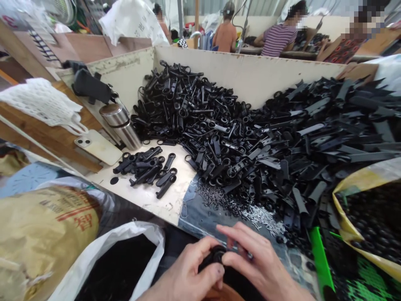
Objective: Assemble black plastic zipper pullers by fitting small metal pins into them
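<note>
At the bottom centre, my left hand (pixel 196 265) is closed round a small black plastic part (pixel 217 252) with a rounded end. Most of that part is hidden by my fingers. Right beside it is my right hand (pixel 255 253), its thumb pressed against the same part and its index finger reaching over it. Something small and shiny shows between the right fingers, too small to name. Just beyond the hands lie a heap of silver pins (pixel 263 219), tiny black pieces (pixel 233 207) and small dark screw-like pieces (pixel 211 195).
Black ring-ended parts (pixel 188 100) and flat black blades (pixel 338 121) are piled in the walled bin. A smaller group (pixel 150 165) lies left, near a steel flask (pixel 122 125) and a phone (pixel 98 147). Sacks (pixel 156 234) flank me; a green tray (pixel 321 263) stands right. Several people work behind.
</note>
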A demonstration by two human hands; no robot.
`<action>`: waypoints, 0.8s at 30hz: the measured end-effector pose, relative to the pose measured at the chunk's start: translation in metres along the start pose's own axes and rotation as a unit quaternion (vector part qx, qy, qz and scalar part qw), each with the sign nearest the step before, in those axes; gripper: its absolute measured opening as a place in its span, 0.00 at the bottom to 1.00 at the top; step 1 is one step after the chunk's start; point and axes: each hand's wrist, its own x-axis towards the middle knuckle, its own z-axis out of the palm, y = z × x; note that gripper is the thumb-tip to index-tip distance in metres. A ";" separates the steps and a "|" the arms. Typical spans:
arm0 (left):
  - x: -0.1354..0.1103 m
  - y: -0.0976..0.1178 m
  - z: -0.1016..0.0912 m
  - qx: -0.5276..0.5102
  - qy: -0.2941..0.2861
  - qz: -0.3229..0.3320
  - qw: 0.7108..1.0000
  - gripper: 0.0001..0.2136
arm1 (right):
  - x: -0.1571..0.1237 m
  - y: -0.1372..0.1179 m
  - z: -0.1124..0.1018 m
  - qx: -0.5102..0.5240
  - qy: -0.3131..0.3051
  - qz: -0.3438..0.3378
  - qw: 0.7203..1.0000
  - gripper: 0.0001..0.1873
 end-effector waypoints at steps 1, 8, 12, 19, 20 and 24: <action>0.000 -0.003 0.001 -0.003 0.003 0.019 1.000 0.13 | -0.003 -0.001 0.006 0.019 0.033 0.019 0.999 0.16; 0.011 -0.042 0.002 0.019 0.107 0.034 0.993 0.19 | -0.003 0.003 0.047 0.115 0.120 0.160 0.973 0.12; -0.001 -0.043 -0.002 0.075 0.058 0.050 0.994 0.18 | -0.015 -0.001 0.048 0.136 0.051 0.233 0.961 0.13; -0.008 -0.059 0.002 0.197 0.122 0.066 0.971 0.19 | -0.031 0.004 0.067 0.148 0.059 0.267 0.951 0.22; -0.006 -0.060 0.002 0.205 0.144 0.064 0.966 0.18 | -0.026 0.006 0.069 0.155 0.068 0.257 0.951 0.22; 0.005 -0.054 0.000 0.285 0.210 0.130 0.926 0.16 | -0.005 0.013 0.069 0.241 0.079 0.237 0.938 0.27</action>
